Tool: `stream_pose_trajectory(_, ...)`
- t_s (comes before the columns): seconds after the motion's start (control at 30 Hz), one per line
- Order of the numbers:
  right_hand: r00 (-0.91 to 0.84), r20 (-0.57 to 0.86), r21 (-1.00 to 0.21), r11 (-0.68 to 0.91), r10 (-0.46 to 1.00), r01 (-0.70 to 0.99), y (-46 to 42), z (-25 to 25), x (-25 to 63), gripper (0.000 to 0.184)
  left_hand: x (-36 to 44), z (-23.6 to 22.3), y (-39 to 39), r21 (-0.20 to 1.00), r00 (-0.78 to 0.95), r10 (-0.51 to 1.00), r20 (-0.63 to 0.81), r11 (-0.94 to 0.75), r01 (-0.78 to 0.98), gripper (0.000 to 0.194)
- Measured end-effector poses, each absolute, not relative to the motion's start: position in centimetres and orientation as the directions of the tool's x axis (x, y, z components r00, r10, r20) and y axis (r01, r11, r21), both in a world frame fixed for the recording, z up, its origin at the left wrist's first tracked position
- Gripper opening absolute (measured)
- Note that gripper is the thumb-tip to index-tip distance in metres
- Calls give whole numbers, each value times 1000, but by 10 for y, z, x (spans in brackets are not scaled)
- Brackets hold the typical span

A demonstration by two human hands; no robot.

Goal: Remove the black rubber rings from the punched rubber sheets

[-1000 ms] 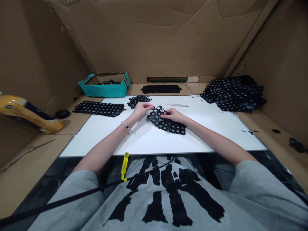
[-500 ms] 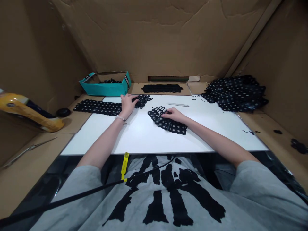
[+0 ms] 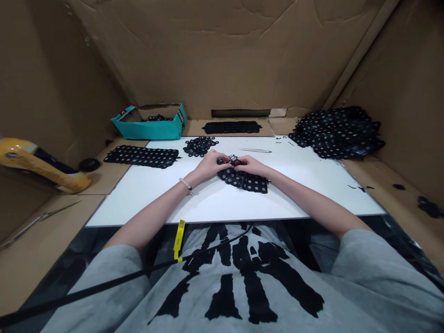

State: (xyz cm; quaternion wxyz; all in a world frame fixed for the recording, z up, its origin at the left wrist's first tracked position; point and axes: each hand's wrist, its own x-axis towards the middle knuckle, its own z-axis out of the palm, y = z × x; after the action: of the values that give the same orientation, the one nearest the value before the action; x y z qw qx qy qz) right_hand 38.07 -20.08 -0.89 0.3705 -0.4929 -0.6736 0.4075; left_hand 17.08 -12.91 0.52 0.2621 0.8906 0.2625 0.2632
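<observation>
My left hand (image 3: 211,165) and my right hand (image 3: 251,167) meet over a black perforated rubber sheet (image 3: 244,181) lying on a white board (image 3: 138,199). The left fingertips pinch a small black ring (image 3: 219,161) at the sheet's upper edge. My right fingers grip the raised top of the sheet, near the left fingertips. Just beyond my left hand lies a loose heap of black rings (image 3: 199,146). The fingers hide part of the sheet.
A flat-bladed knife (image 3: 255,150) lies on the board. A dotted black sheet (image 3: 141,156) sits left, a large dotted stack (image 3: 336,133) right, and a teal box (image 3: 149,129) behind. A long black strip (image 3: 231,127) lies at the back. Cardboard walls surround the bench.
My left hand has come back from the heap of rings to the sheet, next to my right hand. The top of the sheet is now bunched between my hands.
</observation>
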Motion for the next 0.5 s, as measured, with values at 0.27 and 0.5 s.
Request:
stream_pose_trajectory(0.27,-218,24,-904,114,976,413,-203,-3,388,49,164,6,-99,889,432,875,219,-361,282,23)
stream_pose_trajectory(0.5,-198,24,-894,110,980,434,-206,0,384,52,116,4,-46,652,131,872,471,-444,615,24)
